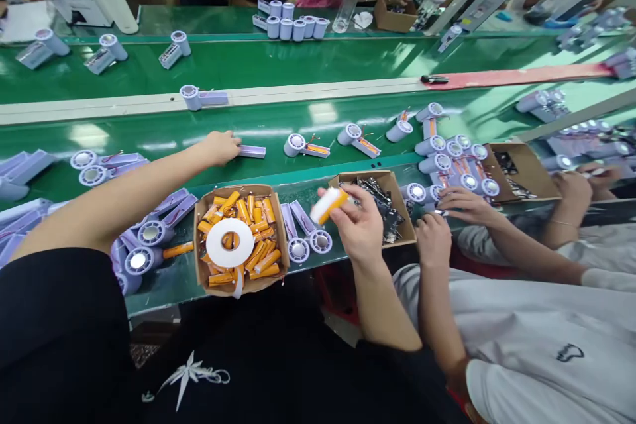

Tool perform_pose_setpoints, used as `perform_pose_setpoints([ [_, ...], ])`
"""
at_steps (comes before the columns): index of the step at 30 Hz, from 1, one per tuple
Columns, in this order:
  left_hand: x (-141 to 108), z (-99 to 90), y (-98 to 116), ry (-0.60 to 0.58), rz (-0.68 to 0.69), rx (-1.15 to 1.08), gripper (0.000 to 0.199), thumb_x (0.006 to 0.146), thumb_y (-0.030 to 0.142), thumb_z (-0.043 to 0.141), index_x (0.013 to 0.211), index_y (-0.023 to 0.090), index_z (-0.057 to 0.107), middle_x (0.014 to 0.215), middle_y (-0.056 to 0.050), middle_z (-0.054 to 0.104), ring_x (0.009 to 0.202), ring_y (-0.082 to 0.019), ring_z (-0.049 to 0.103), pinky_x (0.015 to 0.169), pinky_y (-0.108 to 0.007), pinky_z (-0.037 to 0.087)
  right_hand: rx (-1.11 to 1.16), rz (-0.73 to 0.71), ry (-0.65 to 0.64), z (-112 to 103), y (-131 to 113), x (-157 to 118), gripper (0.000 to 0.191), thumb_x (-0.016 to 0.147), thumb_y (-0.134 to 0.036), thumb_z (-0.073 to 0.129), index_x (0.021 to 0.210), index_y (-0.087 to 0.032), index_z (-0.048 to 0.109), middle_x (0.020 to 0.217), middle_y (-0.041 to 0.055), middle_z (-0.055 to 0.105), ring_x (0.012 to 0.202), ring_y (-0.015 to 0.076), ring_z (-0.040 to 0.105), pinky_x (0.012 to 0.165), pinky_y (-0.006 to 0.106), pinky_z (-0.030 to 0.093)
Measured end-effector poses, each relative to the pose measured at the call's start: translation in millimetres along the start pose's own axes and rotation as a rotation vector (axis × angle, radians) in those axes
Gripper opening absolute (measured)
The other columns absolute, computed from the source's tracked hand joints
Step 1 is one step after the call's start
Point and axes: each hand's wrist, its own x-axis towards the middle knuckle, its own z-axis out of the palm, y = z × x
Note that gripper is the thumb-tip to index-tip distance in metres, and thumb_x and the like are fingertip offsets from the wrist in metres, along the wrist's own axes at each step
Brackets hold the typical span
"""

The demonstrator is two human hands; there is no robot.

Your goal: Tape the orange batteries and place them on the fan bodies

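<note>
My left hand (223, 148) reaches out over the green belt, its fingers closed on a lilac handheld-fan housing (253, 152). The housing's handle part points right; its round head is hidden under my fingers. Raised above the bench, my right hand (360, 218) pinches an orange cylindrical battery (326, 212) with a white strip on its side. Between my arms stands a cardboard box (199, 271) of orange batteries, with a roll of white tape (218, 236) lying on top. Two lilac fan housings (309, 246) lie right of the box.
More fan housings (358, 139) sit along the green belt (278, 122), and others (152, 233) are piled at left. A box of small dark parts (405, 212) stands beyond my right hand. A co-worker's hands (447, 218) work close by at right.
</note>
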Motion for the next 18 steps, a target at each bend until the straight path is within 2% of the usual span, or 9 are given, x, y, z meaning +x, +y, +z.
perform_pose_setpoints([
  [3,-7.2,12.5,5.0,0.036,-0.040,-0.061,0.054,0.085,0.025,0.067,0.138,0.023,0.078,0.149,-0.016,0.071,0.136,-0.036,0.060,0.110,-0.043,0.053,-0.097,-0.103,-0.124,43.9,-0.3,63.2,0.055,0.081,-0.043,0.095,0.126,-0.029,0.067,0.116,0.0059,0.087,0.116,0.0282,0.084,0.104,0.043,0.070],
  [6,5.2,10.1,11.8,0.042,-0.051,-0.115,0.048,0.081,0.026,0.071,0.127,0.022,0.084,0.133,-0.016,0.077,0.128,-0.034,0.065,0.110,-0.041,0.052,-0.256,-0.176,-0.283,83.8,11.2,129.3,0.050,0.081,-0.037,0.089,0.127,-0.026,0.070,0.118,0.0040,0.085,0.118,0.0267,0.083,0.111,0.042,0.066],
  [9,15.4,8.9,14.5,0.046,0.032,-0.148,0.040,0.077,0.027,0.076,0.114,0.030,0.087,0.122,-0.010,0.081,0.124,-0.029,0.069,0.108,-0.034,0.051,-0.457,-0.213,-0.356,104.6,29.9,170.3,0.047,0.084,-0.031,0.082,0.129,-0.023,0.072,0.115,0.0048,0.085,0.118,0.0277,0.083,0.112,0.044,0.066],
  [13,24.7,11.6,11.4,0.011,0.151,-0.190,0.034,0.073,0.029,0.078,0.105,0.038,0.087,0.108,-0.001,0.084,0.113,-0.024,0.072,0.101,-0.029,0.051,-0.577,-0.191,-0.423,103.7,57.3,175.5,0.048,0.084,-0.031,0.081,0.131,-0.021,0.073,0.111,0.0068,0.086,0.107,0.0273,0.085,0.107,0.046,0.067],
  [18,35.8,8.3,8.8,-0.002,0.236,-0.201,0.035,0.070,0.032,0.082,0.103,0.042,0.087,0.103,0.003,0.086,0.107,-0.021,0.074,0.104,-0.030,0.050,-0.502,-0.065,-0.379,89.3,78.7,158.3,0.054,0.081,-0.035,0.083,0.131,-0.020,0.074,0.098,0.0043,0.087,0.097,0.0254,0.086,0.100,0.047,0.070],
])
